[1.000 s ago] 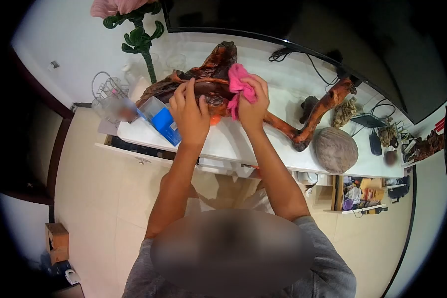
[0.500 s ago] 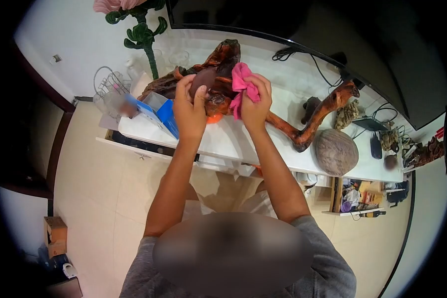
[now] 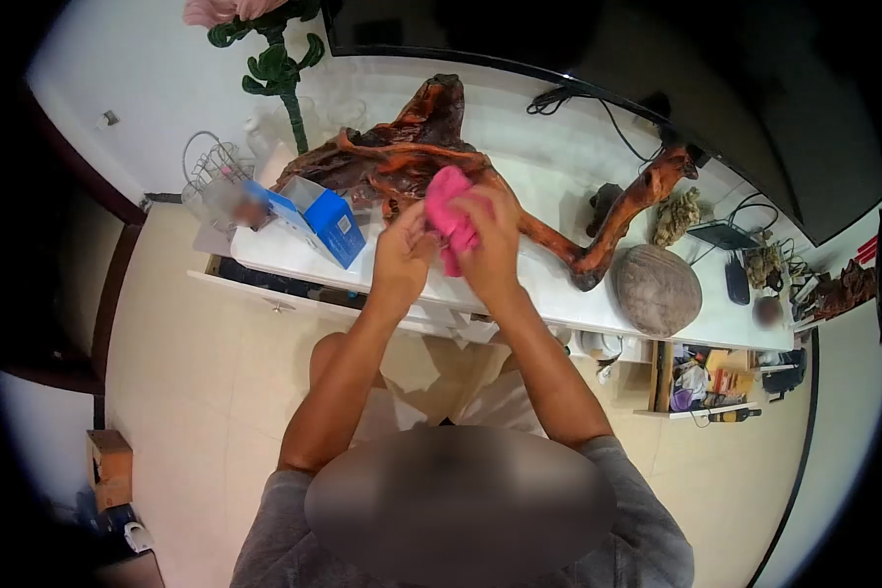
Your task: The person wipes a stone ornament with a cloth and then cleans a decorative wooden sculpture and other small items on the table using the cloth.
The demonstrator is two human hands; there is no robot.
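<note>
My right hand (image 3: 492, 240) is closed around a bunched pink cloth (image 3: 451, 208), in front of a glossy reddish-brown driftwood piece (image 3: 431, 113). My left hand (image 3: 402, 260) is close against the cloth's left side, its fingers curled inward. Whatever sits between the left fingers is covered by the cloth and the hands; the dark brown oval object from before does not show. Left of my left hand, an opened blue and white box (image 3: 335, 230) stands on the white cabinet top (image 3: 549, 279).
A long wooden branch (image 3: 603, 250) reaches right, beside a round grey-brown stone (image 3: 660, 291). Behind hangs a large television (image 3: 598, 59). At left stand a wire basket (image 3: 216, 167) and a flower with a green stem (image 3: 294, 113). Drawers are pulled out, one (image 3: 309, 294) at left.
Both hands have come lower, toward my body, and closer together. The pink cloth has moved left and down against my left hand, and the brown oval object is out of sight.
</note>
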